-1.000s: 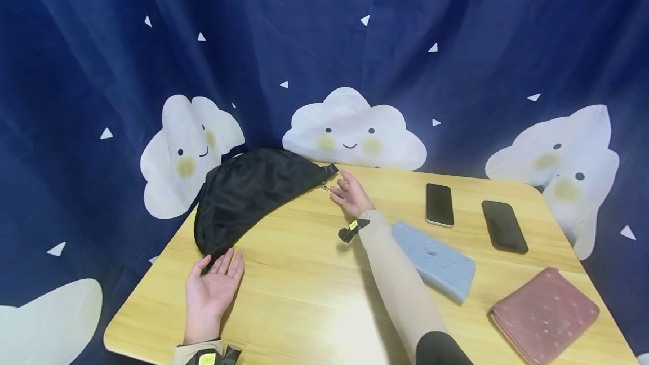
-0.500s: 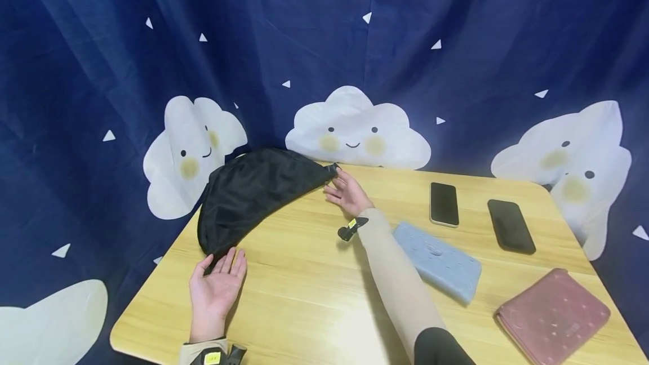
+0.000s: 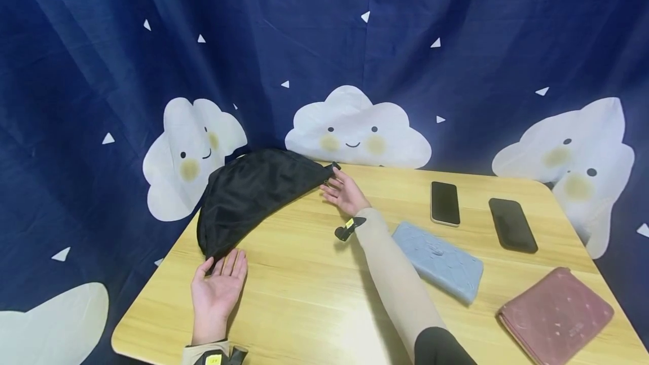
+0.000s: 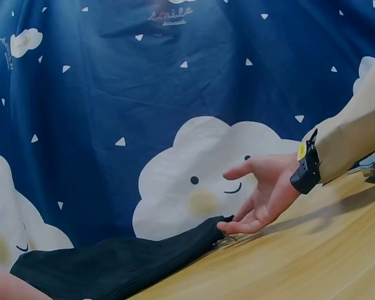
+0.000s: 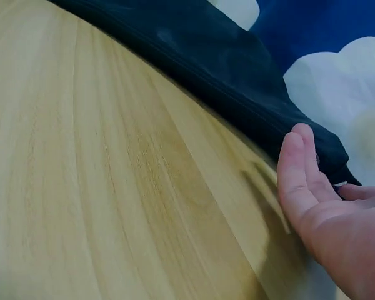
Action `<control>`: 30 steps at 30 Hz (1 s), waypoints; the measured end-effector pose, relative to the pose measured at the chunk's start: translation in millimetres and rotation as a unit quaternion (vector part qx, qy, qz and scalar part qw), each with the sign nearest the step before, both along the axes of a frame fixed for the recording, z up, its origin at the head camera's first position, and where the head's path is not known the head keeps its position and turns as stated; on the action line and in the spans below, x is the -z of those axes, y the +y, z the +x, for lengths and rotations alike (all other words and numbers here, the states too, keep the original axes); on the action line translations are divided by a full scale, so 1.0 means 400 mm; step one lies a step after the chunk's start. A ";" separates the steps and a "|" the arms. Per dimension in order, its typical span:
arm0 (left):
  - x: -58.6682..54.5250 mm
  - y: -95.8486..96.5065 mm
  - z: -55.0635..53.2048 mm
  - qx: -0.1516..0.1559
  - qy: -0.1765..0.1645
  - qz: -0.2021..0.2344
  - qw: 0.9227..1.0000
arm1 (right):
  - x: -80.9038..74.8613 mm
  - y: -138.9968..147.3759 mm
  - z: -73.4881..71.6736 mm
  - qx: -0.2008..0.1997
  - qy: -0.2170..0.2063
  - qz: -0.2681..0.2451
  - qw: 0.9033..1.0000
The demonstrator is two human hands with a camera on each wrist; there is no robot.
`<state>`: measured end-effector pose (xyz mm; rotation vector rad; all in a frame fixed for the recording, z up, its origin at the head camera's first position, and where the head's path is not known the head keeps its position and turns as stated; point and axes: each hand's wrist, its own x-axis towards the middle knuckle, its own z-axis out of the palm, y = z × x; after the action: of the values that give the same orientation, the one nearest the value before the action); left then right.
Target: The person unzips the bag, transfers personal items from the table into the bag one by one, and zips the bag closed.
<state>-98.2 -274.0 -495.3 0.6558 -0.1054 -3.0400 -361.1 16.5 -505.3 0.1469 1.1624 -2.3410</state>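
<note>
A black crescent-shaped fabric bag (image 3: 258, 190) lies on the left of the table. My right hand (image 3: 346, 193) is at its far right tip with loose, slightly bent fingers touching it; a small zipper pull (image 4: 229, 237) shows there in the left wrist view. In the right wrist view the fingers (image 5: 294, 165) lie against the bag's narrow end (image 5: 328, 150). My left hand (image 3: 218, 294) is palm up at the bag's near lower corner, fingers extended and thumb apart. The fingertips there meet or lie just under the fabric; exact contact is hidden.
On the right of the wooden table (image 3: 304, 280) lie a light blue wallet (image 3: 438, 261), a pink zip wallet (image 3: 556, 314) and two dark phones, one a silver-edged phone (image 3: 445, 203), the other a black phone (image 3: 512, 225). A blue cloud-patterned curtain (image 3: 324, 32) hangs behind.
My right hand has shifted slightly left, its fingers now overlapping the bag's right tip. The left hand keeps its place at the near corner. The head view has turned a little.
</note>
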 end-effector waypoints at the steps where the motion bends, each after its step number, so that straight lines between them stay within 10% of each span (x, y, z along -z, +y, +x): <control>1: 0.000 -0.001 -0.001 0.000 -0.002 0.000 1.000 | -0.002 -0.002 -0.001 0.001 -0.002 0.001 1.000; 30: -0.007 -0.006 -0.003 -0.018 -0.016 0.012 1.000 | 0.002 -0.014 -0.016 0.004 -0.004 0.034 0.999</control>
<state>-99.4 -276.5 -492.7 0.7018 -0.0570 -3.0020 -367.5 11.1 -506.1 0.1844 1.2394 -2.3068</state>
